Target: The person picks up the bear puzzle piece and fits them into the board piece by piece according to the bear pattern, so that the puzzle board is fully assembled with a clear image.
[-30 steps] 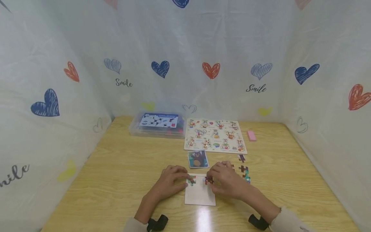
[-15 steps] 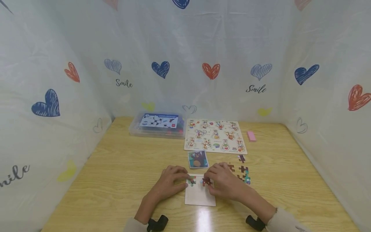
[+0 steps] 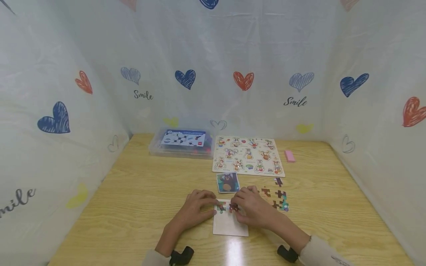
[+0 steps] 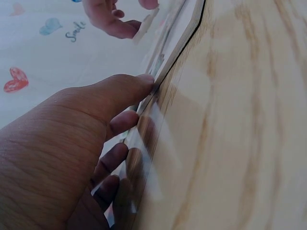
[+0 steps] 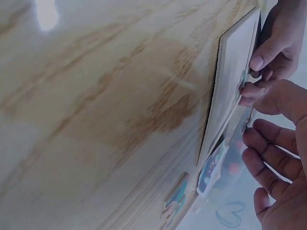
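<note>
A pale square puzzle board (image 3: 229, 226) lies on the table in the head view. One jigsaw piece (image 3: 221, 208) sits in its far left corner. My left hand (image 3: 197, 207) rests at the board's left edge; in the left wrist view its thumb (image 4: 136, 85) touches the rim, fingers loosely bent. Between thumb and fingers my right hand (image 3: 253, 208) pinches a dark brown puzzle piece (image 3: 233, 208), low over the board's upper part, just right of the laid piece. In the left wrist view that piece (image 4: 145, 28) tilts, its pale edge showing.
Right of the board lie several loose puzzle pieces (image 3: 281, 194). A bear picture card (image 3: 227, 182) is just behind it. Farther back are an animal peg puzzle (image 3: 247, 156), a clear plastic box (image 3: 181, 143) and a pink block (image 3: 289, 156). Printed curtains enclose the table.
My right hand has moved left over the board with the brown puzzle piece, closer to the laid piece, uncovering more loose pieces at the right. The left hand has stayed in place.
</note>
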The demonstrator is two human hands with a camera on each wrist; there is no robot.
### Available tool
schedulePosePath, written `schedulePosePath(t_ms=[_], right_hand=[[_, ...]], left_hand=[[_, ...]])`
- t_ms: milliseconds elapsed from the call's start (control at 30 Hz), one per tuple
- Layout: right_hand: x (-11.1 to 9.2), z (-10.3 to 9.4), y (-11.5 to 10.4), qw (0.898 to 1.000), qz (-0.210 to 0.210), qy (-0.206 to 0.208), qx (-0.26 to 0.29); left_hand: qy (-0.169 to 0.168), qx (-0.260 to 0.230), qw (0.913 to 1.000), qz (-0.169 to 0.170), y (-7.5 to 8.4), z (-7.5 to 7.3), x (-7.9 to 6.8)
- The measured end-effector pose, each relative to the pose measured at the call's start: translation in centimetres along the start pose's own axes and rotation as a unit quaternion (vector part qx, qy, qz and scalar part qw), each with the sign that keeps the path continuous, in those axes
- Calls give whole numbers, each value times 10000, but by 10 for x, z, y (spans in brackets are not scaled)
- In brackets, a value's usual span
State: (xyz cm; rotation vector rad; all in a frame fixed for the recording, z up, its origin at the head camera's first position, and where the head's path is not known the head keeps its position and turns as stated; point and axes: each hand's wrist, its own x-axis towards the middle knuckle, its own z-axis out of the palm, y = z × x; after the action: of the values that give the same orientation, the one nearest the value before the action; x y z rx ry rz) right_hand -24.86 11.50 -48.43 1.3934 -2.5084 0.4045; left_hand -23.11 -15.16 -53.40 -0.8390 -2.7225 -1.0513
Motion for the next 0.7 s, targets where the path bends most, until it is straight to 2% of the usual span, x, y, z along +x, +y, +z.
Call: schedulePosePath(t_ms=[700], right_hand=[[7,16,3,9992,240,-244,-204]], left_hand=[[-4,92,9999,49,0,0,1]])
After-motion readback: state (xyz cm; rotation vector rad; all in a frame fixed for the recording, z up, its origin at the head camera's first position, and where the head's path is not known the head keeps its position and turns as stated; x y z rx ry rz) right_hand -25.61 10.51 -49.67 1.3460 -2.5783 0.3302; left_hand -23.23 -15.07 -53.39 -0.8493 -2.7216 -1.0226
